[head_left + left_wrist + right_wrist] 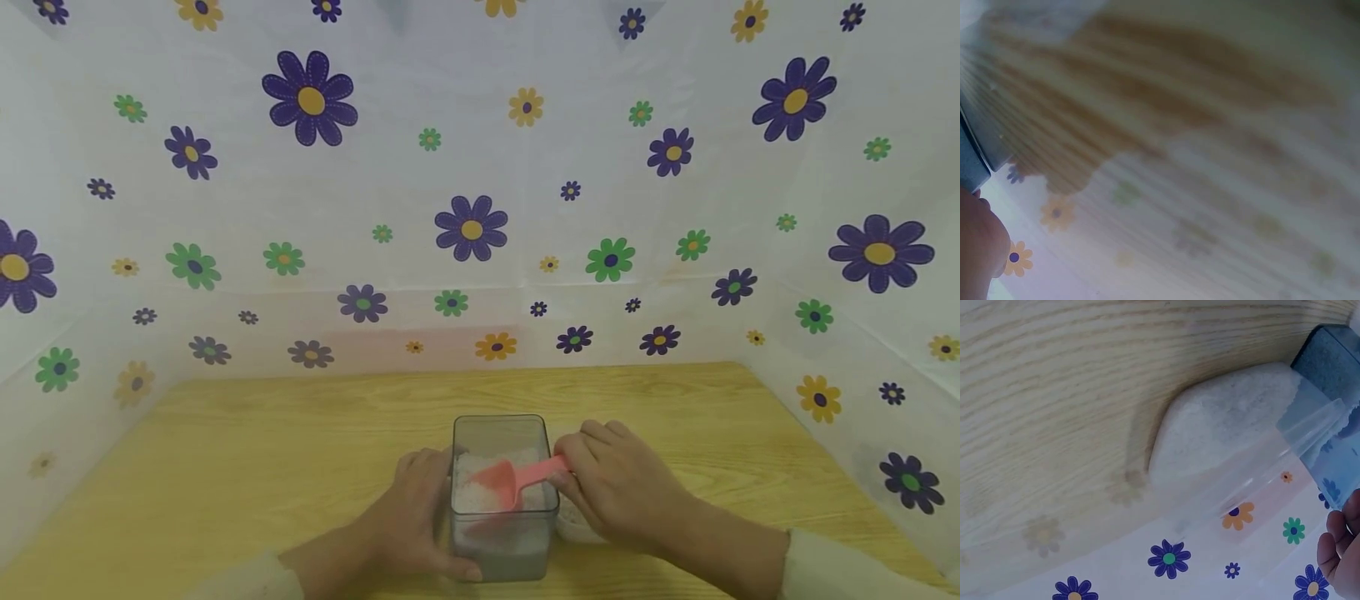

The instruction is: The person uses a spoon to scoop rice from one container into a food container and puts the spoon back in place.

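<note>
A clear, grey-tinted square container (pixel 501 546) stands on the table, holding white grains (pixel 471 493). My left hand (pixel 411 512) grips its left side, thumb at the front and fingers toward the back. In the left wrist view, only part of the left hand (pixel 982 250) and a corner of the container (pixel 974 159) show. My right hand (pixel 626 483) holds a pink scoop (pixel 504 483) by its handle, the scoop's bowl down at the grains inside the container. Partly hidden beneath the right hand, a pale bowl (pixel 576 527) sits right of the container; white grains (pixel 1229 419) fill it in the right wrist view.
A wood-grain table (pixel 285 442) lies under everything. White cloth (pixel 405 92) printed with purple, green and orange flowers hangs at the back and along both sides.
</note>
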Tool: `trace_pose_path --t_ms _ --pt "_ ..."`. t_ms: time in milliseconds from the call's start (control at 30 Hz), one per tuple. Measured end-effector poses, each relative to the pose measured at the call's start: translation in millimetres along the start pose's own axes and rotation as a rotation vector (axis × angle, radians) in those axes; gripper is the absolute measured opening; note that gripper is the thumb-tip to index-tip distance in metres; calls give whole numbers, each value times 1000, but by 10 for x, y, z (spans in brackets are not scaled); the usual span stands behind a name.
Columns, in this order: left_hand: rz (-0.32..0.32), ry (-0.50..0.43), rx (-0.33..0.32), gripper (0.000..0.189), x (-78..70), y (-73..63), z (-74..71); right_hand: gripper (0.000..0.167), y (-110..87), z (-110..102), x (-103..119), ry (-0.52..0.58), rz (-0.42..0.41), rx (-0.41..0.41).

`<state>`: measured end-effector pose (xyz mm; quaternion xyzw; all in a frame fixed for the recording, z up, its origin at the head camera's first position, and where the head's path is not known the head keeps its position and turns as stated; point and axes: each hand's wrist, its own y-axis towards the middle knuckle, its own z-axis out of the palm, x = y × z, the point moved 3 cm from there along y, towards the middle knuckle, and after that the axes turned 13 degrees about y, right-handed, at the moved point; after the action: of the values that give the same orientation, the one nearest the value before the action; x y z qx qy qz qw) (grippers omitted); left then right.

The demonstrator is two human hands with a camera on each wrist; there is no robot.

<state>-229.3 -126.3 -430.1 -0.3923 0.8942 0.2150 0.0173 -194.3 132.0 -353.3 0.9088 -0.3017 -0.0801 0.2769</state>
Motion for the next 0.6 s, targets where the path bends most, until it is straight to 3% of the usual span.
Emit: trace_pose_path --t_ms 400,600 --pt "16 -9 -25 115 4 -30 -20 35 -24 -16 -15 0 -24 23" --pt "9 -10 -4 118 3 -6 8 39 -70 -54 -58 -7 -49 15"
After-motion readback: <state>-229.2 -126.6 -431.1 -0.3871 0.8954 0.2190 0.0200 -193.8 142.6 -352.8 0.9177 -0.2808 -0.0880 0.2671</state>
